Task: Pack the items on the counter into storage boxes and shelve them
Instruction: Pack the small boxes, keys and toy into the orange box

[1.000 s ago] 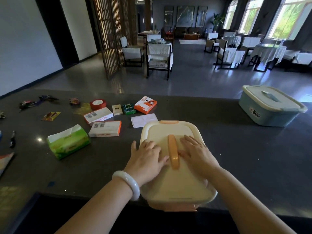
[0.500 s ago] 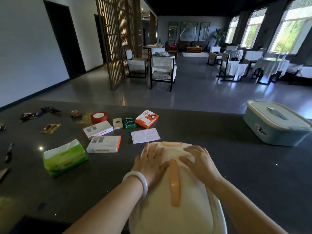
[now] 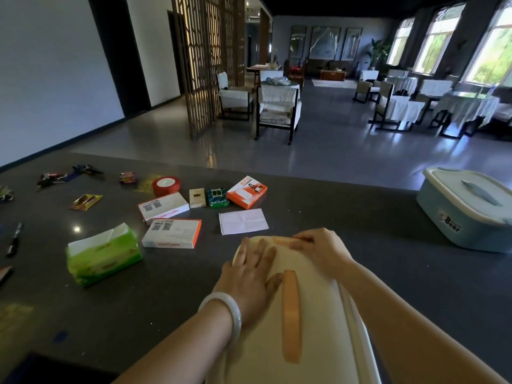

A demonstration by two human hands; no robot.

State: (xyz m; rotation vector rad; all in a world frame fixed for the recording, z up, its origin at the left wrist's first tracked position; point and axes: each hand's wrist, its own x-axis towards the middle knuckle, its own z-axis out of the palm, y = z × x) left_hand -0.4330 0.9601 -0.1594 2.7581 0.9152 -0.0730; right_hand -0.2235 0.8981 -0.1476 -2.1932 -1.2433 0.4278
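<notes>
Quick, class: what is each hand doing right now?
Left hand: open, flat on the cream plastic storage box lid.
Right hand: fingers curled on the orange front latch.

Two storage boxes on the counter — a cream box point(image 3: 299, 314) near, a blue box point(image 3: 468, 212) far right. Left of them: two white cartons point(image 3: 163, 207) point(image 3: 172, 233) — one tissue pack point(image 3: 103, 253), one tape roll point(image 3: 165, 185).

Single head cam, looks fwd and down, close over counter point(image 3: 360, 217), room beyond
</notes>
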